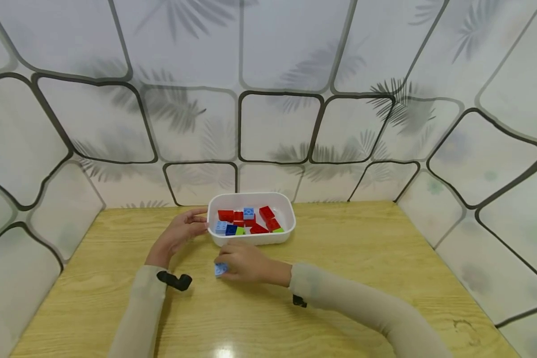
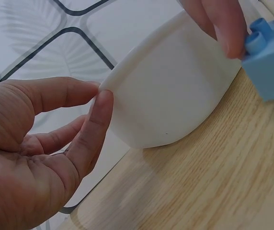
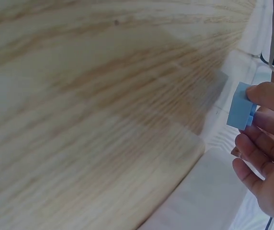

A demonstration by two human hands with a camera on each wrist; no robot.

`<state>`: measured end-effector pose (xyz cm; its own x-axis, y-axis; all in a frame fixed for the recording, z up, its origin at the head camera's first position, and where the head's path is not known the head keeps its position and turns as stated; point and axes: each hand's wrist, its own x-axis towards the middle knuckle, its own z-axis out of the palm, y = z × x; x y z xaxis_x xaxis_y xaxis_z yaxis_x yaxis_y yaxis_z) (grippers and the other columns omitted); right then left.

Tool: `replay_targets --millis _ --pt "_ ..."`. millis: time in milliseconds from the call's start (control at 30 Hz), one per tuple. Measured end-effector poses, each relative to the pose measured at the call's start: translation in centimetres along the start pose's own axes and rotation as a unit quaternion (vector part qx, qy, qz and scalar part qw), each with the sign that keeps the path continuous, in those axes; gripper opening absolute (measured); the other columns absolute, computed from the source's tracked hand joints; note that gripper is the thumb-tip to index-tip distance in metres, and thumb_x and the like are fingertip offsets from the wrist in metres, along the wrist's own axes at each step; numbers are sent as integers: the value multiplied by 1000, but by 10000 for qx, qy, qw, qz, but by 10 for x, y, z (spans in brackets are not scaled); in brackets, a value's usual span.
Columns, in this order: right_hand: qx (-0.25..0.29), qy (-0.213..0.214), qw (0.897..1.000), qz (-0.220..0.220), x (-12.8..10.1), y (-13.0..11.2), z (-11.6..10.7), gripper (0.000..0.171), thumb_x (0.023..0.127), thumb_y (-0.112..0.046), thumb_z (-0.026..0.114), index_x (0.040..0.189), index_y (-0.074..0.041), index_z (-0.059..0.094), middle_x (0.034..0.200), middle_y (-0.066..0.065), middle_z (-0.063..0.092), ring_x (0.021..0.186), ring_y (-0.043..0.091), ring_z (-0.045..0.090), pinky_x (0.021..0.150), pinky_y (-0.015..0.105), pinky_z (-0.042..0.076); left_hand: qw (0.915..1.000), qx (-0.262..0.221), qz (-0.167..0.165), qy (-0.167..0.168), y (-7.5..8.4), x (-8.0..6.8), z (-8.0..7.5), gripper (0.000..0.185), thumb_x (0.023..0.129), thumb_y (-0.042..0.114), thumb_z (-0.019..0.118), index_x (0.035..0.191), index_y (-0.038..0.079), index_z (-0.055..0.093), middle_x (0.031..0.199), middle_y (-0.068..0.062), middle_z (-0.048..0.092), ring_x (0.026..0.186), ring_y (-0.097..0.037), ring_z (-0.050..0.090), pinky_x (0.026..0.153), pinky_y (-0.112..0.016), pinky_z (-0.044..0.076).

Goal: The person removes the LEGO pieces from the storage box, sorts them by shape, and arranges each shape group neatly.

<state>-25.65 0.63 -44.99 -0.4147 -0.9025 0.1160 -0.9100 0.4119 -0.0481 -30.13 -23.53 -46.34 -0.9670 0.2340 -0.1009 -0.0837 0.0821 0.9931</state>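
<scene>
Head view showed two sleeved forearms reaching over a pale wooden table [image 1: 367,248]. Nearest the camera, the right hand [image 1: 246,262] pinched a light blue brick [image 1: 221,269] between thumb and fingertips, held low at the tabletop just in front of a white tub [image 1: 250,238]. The left hand [image 1: 181,231] lay a little farther back, its thumb and fingers relaxed and touching the tub's left end without curling round it. Inside the tub sat red bricks [image 1: 266,213], a few blue ones and a green one. Behind the table rose white panels printed with dark rounded outlines and grey palm leaves. No brand, label or writing could be read anywhere.

Left wrist view alone showed the fingertips resting on the tub's smooth outer wall, with the studs on the light blue brick visible beside a fingertip of the other hand. Right wrist view showed the brick's plain side, gripped by the thumb.
</scene>
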Motion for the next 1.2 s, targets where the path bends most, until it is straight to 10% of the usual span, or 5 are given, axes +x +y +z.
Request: replay_targets --millis 1200 --pt "91 -80 9997 223 9 0 10 33 94 -37 73 122 -19 74 115 -5 69 103 8 60 97 15 49 9996 17 -229 132 0 1 -2 62 101 8 63 155 0 36 121 -11 57 96 -7 64 99 -31 58"
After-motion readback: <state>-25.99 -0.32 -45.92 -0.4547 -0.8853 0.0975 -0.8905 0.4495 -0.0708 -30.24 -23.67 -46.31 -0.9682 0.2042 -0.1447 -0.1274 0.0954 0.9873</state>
